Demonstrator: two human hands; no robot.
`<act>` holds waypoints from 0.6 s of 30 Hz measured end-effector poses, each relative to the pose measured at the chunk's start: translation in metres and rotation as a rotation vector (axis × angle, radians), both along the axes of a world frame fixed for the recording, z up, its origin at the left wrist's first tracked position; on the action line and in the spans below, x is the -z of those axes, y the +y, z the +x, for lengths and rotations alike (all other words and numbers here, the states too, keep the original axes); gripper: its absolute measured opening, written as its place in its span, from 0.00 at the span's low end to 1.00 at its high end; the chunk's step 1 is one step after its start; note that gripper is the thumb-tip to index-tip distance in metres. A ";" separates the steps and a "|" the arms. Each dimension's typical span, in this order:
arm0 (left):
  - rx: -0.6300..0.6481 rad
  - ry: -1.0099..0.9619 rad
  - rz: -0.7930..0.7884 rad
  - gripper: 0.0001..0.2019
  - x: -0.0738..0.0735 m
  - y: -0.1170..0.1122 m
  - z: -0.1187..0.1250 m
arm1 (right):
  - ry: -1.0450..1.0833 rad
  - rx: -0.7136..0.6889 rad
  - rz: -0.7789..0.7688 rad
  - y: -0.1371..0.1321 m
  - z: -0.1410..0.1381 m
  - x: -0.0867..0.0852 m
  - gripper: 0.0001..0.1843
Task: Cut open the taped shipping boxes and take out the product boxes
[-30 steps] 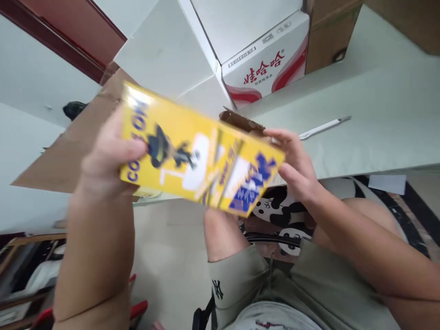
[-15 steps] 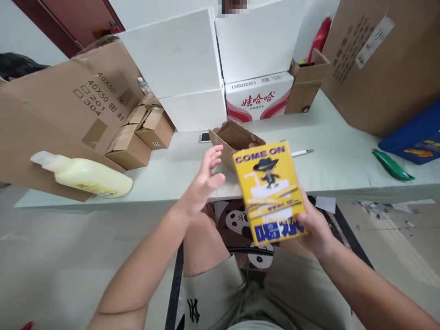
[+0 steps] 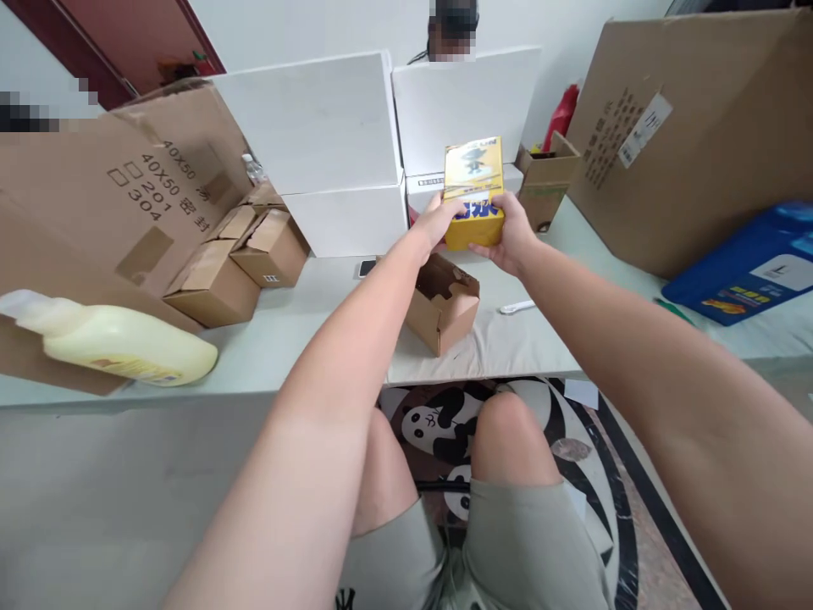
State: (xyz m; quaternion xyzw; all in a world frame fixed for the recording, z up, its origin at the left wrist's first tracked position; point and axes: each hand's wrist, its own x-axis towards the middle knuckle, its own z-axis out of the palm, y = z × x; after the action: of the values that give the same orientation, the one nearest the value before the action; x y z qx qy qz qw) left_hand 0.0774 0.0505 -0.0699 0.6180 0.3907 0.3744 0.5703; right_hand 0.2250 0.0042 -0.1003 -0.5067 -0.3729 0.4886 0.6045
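A yellow printed box (image 3: 473, 182) is held up between both hands at the back of the table. My left hand (image 3: 435, 222) grips its lower left side, thumb over the front. On the lower right side, my right hand (image 3: 511, 233) has its thumb on the top face and its fingers beneath. Behind the box stands a white carton with red print, mostly covered by it. Below and nearer to me, an open brown cardboard box (image 3: 438, 318) sits on the table, its left part hidden by my left forearm.
A pale yellow bottle (image 3: 130, 343) lies at the left, near small brown boxes (image 3: 216, 284). White boards (image 3: 318, 127) line the back. To the right are a white pen-like tool (image 3: 517, 307), a blue container (image 3: 743, 267) and a large carton (image 3: 692, 144). Another person's head shows beyond the boards.
The yellow box has gone from near my lap to the back of the table. My left hand, empty and open before, now grips it along with my right.
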 end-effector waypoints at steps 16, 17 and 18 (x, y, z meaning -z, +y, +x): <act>-1.168 -0.333 0.241 0.07 0.153 -0.039 -0.128 | -0.368 0.391 -0.252 0.014 0.194 0.133 0.18; -1.168 -0.334 0.213 0.08 0.160 -0.028 -0.127 | -0.423 0.380 -0.231 0.026 0.203 0.137 0.19; -1.164 -0.333 0.188 0.09 0.165 -0.019 -0.126 | -0.476 0.375 -0.206 0.038 0.212 0.140 0.19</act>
State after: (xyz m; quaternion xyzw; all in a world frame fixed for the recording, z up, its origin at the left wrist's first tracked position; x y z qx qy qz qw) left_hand -0.0487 0.0314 -0.2350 0.2842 0.5351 0.7488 0.2687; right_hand 0.4370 0.0423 -0.2406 -0.7252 -0.3527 0.2716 0.5253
